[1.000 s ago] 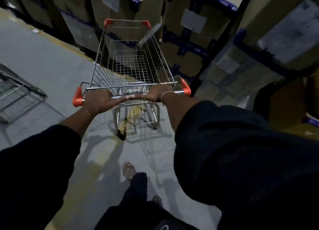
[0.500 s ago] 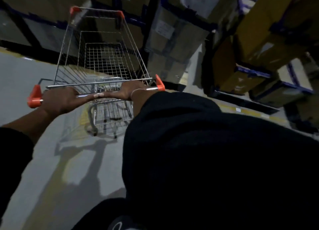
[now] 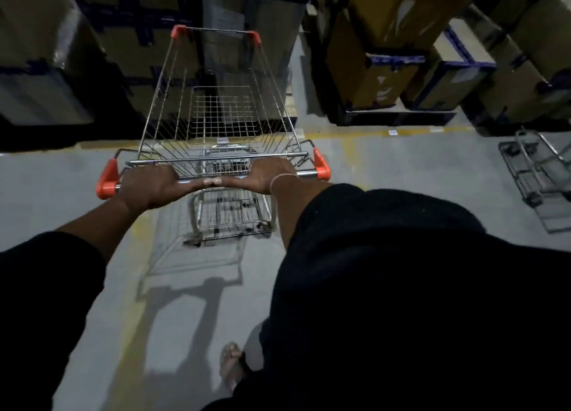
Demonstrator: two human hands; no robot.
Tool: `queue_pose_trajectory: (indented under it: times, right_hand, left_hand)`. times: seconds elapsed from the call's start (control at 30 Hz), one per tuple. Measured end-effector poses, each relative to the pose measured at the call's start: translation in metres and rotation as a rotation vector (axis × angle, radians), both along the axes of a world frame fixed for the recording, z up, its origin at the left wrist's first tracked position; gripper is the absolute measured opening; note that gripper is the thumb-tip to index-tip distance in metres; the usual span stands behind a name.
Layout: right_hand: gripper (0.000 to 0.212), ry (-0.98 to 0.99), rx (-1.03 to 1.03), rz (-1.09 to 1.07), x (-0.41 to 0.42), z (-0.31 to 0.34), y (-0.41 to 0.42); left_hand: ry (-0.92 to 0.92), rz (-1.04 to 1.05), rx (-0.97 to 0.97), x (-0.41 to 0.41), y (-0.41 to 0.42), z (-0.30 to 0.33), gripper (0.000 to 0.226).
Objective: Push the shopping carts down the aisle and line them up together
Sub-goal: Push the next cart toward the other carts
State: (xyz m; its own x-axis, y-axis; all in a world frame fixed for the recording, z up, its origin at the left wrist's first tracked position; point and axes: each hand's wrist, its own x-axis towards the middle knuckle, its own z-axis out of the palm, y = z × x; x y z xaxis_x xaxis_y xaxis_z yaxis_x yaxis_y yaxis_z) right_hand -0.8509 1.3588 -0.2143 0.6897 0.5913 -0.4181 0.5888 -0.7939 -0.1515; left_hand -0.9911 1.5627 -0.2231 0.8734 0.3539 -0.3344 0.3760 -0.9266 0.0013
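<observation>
You had both hands on the handle bar [image 3: 304, 173] of the shopping cart [image 3: 216, 117]: your left hand [image 3: 148, 186] wrapped round the bar just inboard of the left orange end cap [image 3: 106, 180], your right hand [image 3: 262, 176] curled over it nearer the right orange end cap [image 3: 321, 165], the fingertips of the two hands nearly meeting at mid-bar. The cart stood directly ahead of your grip on the grey floor [image 3: 55, 188], its empty wire basket pointing at the stacked boxes [image 3: 139, 55] beyond its far rim. By the look of it, a bare wire cart like this was light and stiff, rolled freely on its castors and swung its nose readily, so the bar was the right place to hold; hands set wider, out toward the caps, would likely have given you firmer steering than hands crowded at the centre. Off to the right of your grip, well apart from it, another wire cart frame [image 3: 537, 169] lay at the edge of view, likely one to line up with. Against the frame half a second earlier, the cart's nose had swung: the boxes then filling the view to the right of your grip had drawn back, a gap between the stacks had opened ahead, the second frame had come into sight, and your grip on the bar was unchanged
</observation>
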Motion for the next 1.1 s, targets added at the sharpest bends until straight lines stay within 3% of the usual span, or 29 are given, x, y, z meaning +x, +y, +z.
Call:
queue_pose_trajectory:
  times: [0.17, 0.37, 0.8, 1.1]
  right_hand:
    - [0.095, -0.004, -0.045, -0.081, -0.019, 0.008, -0.048]
    - [0.115, 0.005, -0.052, -0.178, -0.017, 0.003, -0.108]
    - [0.101, -0.033, -0.05, -0.401, -0.009, -0.004, -0.274]
    - [0.107, -0.078, -0.063, -0.552, -0.008, -0.004, -0.398]
  left_hand:
    - [0.037, -0.145, -0.033, 0.025, -0.023, 0.006, 0.115]
    - [0.046, -0.277, 0.004, 0.049, -0.076, 0.008, 0.105]
    - [0.045, -0.56, 0.015, 0.111, -0.232, 0.009, 0.101]
    - [0.007, -0.725, -0.035, 0.152, -0.356, 0.007, 0.102]
